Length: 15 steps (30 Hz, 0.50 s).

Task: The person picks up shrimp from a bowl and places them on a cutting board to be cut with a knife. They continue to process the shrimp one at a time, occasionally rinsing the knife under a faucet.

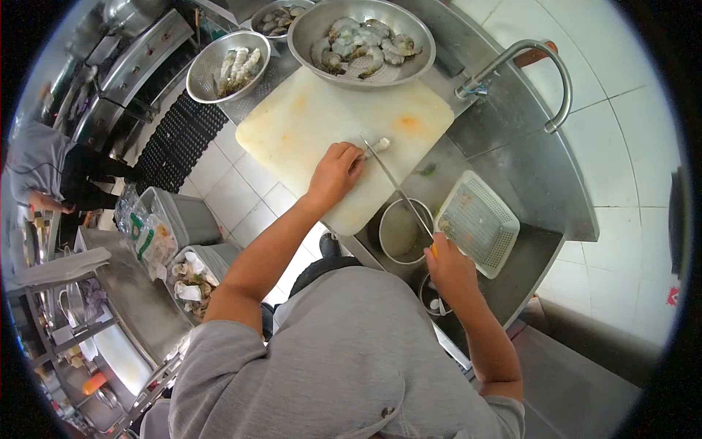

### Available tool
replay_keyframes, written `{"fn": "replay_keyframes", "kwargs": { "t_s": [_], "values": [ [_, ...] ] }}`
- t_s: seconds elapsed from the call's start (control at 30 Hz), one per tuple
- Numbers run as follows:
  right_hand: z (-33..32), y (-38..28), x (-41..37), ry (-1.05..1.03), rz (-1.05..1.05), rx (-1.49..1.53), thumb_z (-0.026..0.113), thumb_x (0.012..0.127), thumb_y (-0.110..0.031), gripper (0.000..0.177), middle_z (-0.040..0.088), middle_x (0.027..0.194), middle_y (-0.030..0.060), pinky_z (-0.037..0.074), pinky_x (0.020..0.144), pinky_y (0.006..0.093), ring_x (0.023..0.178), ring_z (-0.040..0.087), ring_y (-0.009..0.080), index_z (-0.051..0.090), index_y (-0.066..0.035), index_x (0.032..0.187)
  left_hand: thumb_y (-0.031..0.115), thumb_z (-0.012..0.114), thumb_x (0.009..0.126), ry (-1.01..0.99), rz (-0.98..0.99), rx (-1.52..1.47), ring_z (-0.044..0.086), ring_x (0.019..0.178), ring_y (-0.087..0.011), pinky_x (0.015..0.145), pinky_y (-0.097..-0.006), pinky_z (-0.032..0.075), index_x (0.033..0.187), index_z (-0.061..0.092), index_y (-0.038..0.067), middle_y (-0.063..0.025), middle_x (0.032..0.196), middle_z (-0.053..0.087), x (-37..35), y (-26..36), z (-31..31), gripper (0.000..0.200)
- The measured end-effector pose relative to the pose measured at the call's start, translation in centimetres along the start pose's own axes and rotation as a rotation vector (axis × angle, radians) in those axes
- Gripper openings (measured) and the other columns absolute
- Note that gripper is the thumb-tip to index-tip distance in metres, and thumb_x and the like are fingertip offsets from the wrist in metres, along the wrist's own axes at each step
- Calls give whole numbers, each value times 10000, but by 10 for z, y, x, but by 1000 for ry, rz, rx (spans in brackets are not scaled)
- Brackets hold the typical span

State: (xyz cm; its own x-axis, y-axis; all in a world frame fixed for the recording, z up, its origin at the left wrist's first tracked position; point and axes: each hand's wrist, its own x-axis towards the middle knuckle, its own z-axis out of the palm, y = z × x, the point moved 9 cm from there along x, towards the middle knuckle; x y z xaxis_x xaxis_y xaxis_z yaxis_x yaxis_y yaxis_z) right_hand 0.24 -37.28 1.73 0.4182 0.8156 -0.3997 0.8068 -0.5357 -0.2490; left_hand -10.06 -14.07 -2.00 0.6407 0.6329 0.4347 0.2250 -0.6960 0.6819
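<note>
Head view. Peeled, whitish shrimp (382, 145) lies on the white plastic cutting bd (292, 124), just beside the tip of the long steel knife w/ yellow handle (398, 189). Your L hand (338, 175) is on the other side of the blade tip, v. close to it. For a clean cut, keep the L fingertips tucked back, knuckles toward the blade, & steady the shrimp flat on the bd; use short, light strokes w/ the tip, as the flesh is likely slippery & soft. Low pressure should avoid tearing it or cutting right thru.

Grip: your R hand (450, 274) is wrapped around the yellow handle, closed, w/ the blade reaching diagonally across the bd edge. L fingers are curled, narrow; whether they pinch any flesh, can't tell, as the hand hides the contact. The knife is held far back by the handle, so tip control depends on a steady R wrist. Large perforated steel bowl (425, 67) w/ unpeeled-looking shrimp sits at the bd's far edge; keep strokes clear of its rim.
</note>
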Motion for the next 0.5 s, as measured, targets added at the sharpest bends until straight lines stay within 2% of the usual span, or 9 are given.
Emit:
{"fn": "replay_keyframes", "kwargs": {
  "t_s": [0.17, 0.37, 0.5],
  "values": [
    [-1, 4, -15, -4, -62, -21, 502, 951, -267, 235, 606, 976, 216, 508, 714, 525, 855, 624, 426, 431, -67, 1051, 24, 666, 774, -41, 55, 8, 585, 914, -311, 792, -396, 501, 933, 628, 31, -118, 950, 618, 1, 1, 4, 164],
    [8, -7, 11, -54, 4, -21, 490, 956, -252, 221, 600, 959, 220, 502, 712, 543, 865, 617, 440, 419, -76, 1068, 15, 668, 771, -42, 97, -7, 592, 898, -310, 787, -391, 502, 927, 633, 36, -115, 953, 632, 0, -2, 6, 162],
    [8, -15, 22, -22, -25, 1, 493, 952, -252, 228, 604, 953, 225, 500, 713, 543, 856, 617, 446, 419, -79, 1082, 15, 671, 770, -46, 113, 9, 597, 896, -309, 786, -389, 502, 928, 636, 39, -114, 947, 640, 0, 0, 6, 164]
  ]
}}
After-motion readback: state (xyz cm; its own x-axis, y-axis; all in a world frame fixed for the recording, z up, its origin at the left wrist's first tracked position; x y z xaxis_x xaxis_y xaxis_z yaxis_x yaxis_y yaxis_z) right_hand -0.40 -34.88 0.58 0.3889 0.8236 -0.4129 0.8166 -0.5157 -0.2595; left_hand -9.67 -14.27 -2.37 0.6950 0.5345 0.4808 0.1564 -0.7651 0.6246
